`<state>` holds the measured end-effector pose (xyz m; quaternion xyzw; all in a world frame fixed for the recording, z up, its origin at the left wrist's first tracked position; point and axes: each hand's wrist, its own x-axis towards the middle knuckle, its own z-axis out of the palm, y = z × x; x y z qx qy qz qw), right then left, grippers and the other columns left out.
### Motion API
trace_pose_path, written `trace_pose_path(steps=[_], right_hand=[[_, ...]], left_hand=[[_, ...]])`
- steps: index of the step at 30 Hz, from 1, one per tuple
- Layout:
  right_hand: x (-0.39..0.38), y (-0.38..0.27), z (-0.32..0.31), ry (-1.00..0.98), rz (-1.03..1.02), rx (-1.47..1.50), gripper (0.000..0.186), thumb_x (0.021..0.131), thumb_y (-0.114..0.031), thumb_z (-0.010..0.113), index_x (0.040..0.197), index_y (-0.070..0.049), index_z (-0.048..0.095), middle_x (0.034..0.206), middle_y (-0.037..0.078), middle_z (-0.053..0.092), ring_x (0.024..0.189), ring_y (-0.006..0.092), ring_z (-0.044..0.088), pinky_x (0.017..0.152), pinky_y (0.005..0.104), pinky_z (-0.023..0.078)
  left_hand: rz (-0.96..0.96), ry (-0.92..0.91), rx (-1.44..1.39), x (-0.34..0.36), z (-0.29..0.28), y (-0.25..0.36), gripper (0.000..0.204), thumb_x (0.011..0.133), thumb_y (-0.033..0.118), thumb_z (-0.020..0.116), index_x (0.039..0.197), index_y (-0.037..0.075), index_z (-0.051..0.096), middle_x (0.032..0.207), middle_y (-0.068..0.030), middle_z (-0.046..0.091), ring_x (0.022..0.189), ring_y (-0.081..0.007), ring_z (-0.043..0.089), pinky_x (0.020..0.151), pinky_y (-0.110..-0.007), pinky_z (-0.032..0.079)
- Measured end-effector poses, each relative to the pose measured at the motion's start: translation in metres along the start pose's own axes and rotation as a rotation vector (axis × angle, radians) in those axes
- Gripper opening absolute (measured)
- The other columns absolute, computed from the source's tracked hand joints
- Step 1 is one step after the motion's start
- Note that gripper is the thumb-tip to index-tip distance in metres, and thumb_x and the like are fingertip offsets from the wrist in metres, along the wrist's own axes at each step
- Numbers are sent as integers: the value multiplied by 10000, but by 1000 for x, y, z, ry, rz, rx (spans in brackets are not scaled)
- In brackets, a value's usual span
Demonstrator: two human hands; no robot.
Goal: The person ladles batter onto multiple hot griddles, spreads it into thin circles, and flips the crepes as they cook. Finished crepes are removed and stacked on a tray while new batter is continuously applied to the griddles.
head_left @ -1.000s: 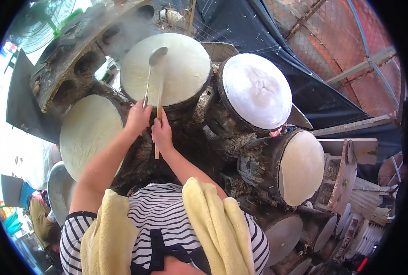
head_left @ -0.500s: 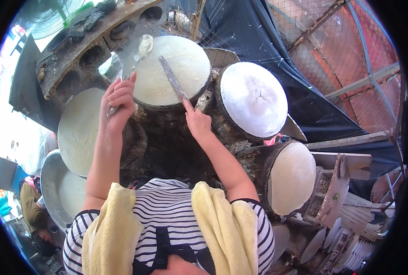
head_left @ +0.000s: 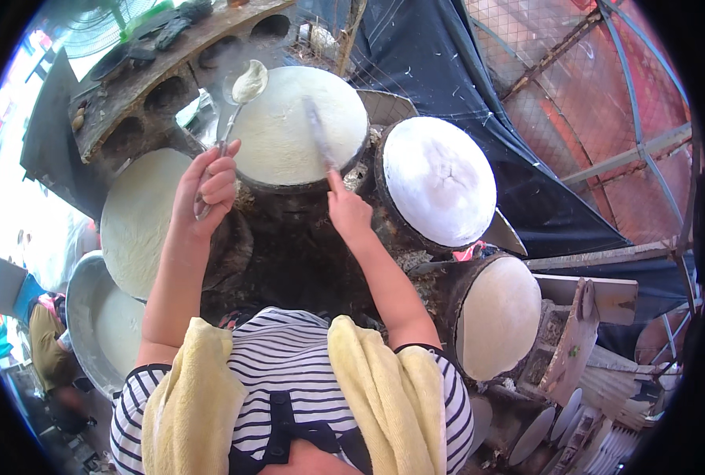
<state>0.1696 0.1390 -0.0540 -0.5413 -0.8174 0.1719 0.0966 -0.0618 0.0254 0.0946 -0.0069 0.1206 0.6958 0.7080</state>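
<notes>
My left hand (head_left: pixel 208 190) is closed around the handle of a metal spoon (head_left: pixel 250 81), whose bowl carries a lump of pale, thick batter. The bowl hangs over the left edge of a round griddle. A pale cream sheet of batter (head_left: pixel 277 154) covers that griddle. In my right hand (head_left: pixel 349 212) is a long, flat spatula (head_left: pixel 318 133), its blade smeared by motion over the sheet, my index finger stretched along the handle. Whether the blade touches the batter, I cannot tell. Steam drifts up near the spoon.
Other round hot plates ring me: a white one (head_left: pixel 439 182) at the right, one with a cream sheet (head_left: pixel 501 318) below it, another cream sheet (head_left: pixel 143 214) at the left. A metal basin (head_left: pixel 79 324) of pale batter stands lower left. Behind is a sooty stove block (head_left: pixel 159 71).
The spatula blade has swung to the right across the batter, and my right hand has shifted slightly right. My left hand and spoon have moved a little; the spoon's bowl sits slightly lower.
</notes>
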Motion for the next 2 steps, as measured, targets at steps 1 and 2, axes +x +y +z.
trace_pose_path(steps=[1,2], right_hand=[[-1,8,1,6,7,17,567,886,-279,505,1410,-245,291,769,174,657,690,362,640,614,488,497],[2,13,2,-20,-3,45,638,887,-303,520,1442,-245,210,719,159,644,661,348,641,578,485,506]], left_hand=[[3,30,111,2,-4,1,330,967,139,406,1213,-79,379,671,5,388,442,-61,347,367,-207,319],[5,61,221,5,-7,1,318,967,158,406,1194,-64,404,685,5,403,438,-55,343,369,-209,328]])
